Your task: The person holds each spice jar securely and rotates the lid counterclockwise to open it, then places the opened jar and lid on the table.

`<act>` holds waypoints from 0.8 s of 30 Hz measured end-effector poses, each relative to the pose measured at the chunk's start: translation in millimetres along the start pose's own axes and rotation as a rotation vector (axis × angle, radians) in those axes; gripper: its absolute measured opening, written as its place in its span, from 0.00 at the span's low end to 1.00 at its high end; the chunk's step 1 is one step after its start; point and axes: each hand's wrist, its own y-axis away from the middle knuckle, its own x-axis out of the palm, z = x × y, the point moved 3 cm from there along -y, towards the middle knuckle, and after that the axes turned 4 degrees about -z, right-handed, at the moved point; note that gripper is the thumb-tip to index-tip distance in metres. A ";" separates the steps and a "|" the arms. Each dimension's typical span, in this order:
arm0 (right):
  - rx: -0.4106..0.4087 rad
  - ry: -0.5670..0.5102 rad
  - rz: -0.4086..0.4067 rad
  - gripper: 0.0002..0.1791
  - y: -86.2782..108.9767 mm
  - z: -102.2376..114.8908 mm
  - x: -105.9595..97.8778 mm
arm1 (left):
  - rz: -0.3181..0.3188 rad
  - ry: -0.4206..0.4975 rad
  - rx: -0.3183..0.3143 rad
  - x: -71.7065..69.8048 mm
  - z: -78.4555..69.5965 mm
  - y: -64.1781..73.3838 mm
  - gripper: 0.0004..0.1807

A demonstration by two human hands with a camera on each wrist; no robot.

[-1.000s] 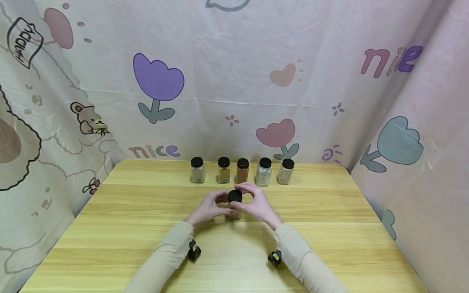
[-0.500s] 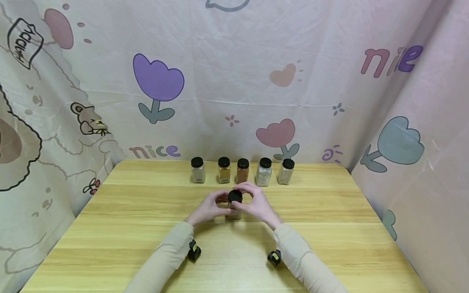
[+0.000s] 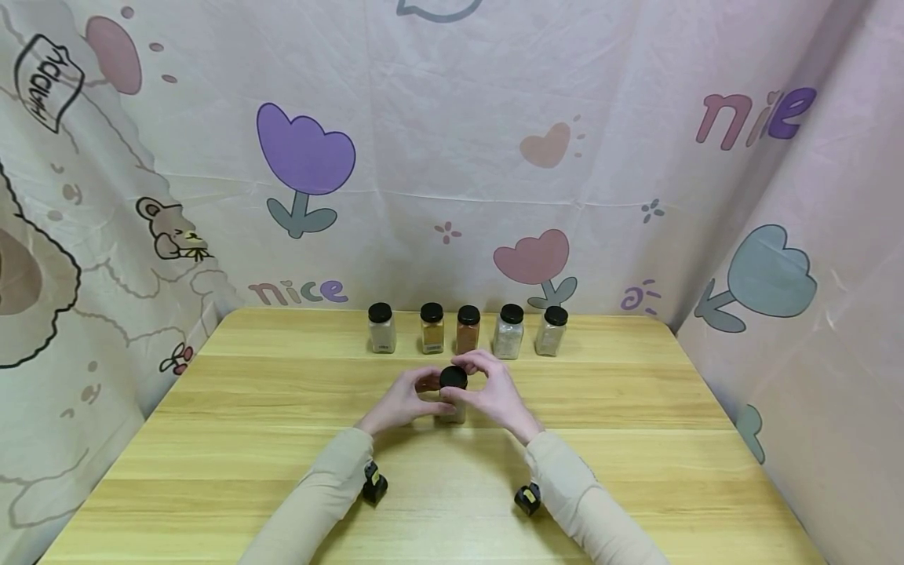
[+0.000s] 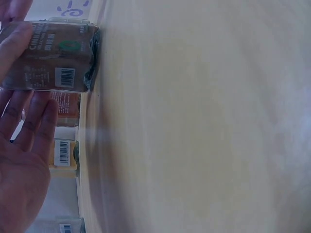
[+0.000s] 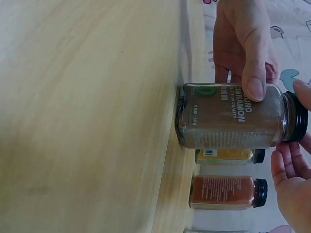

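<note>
From the head I look forward and down, well back, over the worktop (image 3: 452,502) to the patterned curtain (image 3: 438,141). Both my wrist views sit low and close, turned on their sides, facing that curtain. They share the cinnamon jar (image 5: 223,119), cut off by the left view's edge, base to lid in the right, with the red-brown jar (image 5: 222,191) and yellow jar (image 5: 226,155) behind.
</note>
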 end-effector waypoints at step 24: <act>0.009 -0.018 0.025 0.25 1.1 -1.3 -1.5 | -0.004 -0.013 -0.002 -0.1 -1.9 0.7 0.27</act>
